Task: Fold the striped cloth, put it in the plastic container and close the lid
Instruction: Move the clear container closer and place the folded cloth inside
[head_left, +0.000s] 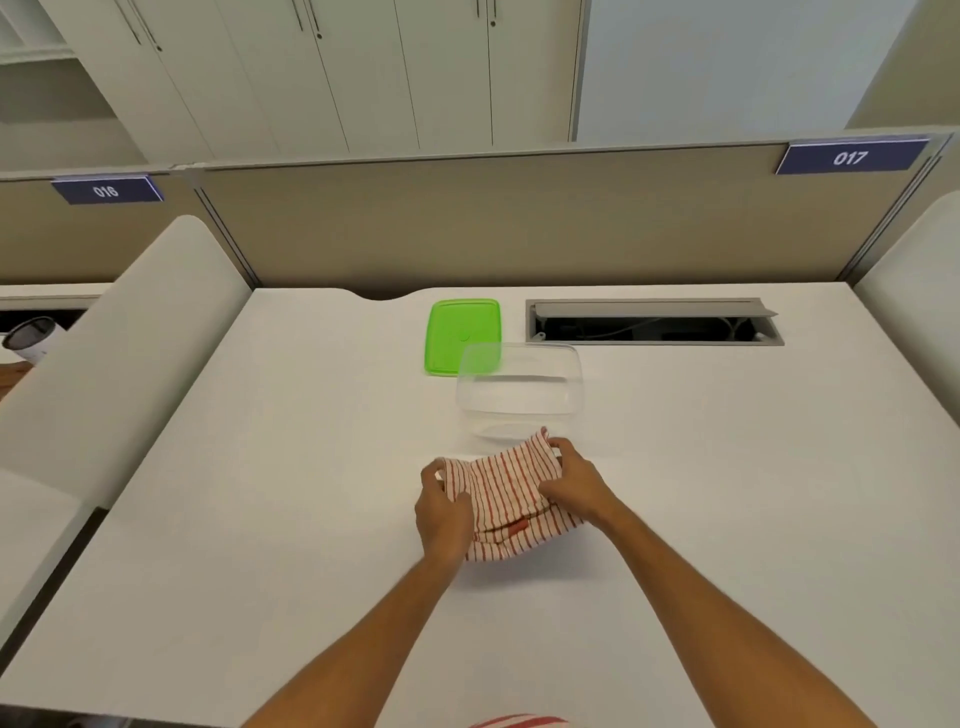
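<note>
the striped cloth (511, 496), white with red stripes, lies bunched and partly folded on the white table (260, 467), about midway between the side edges and somewhat nearer the near edge than the far one. both hands are on it. the left hand (441, 512) grips the cloth's left end, its fingers curled over the bunched edge. the right hand (571, 480) grips the cloth's upper right part, its fingers curled into the fabric where a corner sticks up. a small red tag shows on the near fold of the cloth.

just beyond the cloth, toward the far edge, stands the clear plastic container (519, 387), open on top; its near wall looks just beside the raised cloth corner, though i cannot tell whether they touch. the green lid (457, 332) lies flat on the table beyond the container's left end, partly seen through its wall. to the right of the lid, along the far edge, is an open cable hatch (654, 325).
</note>
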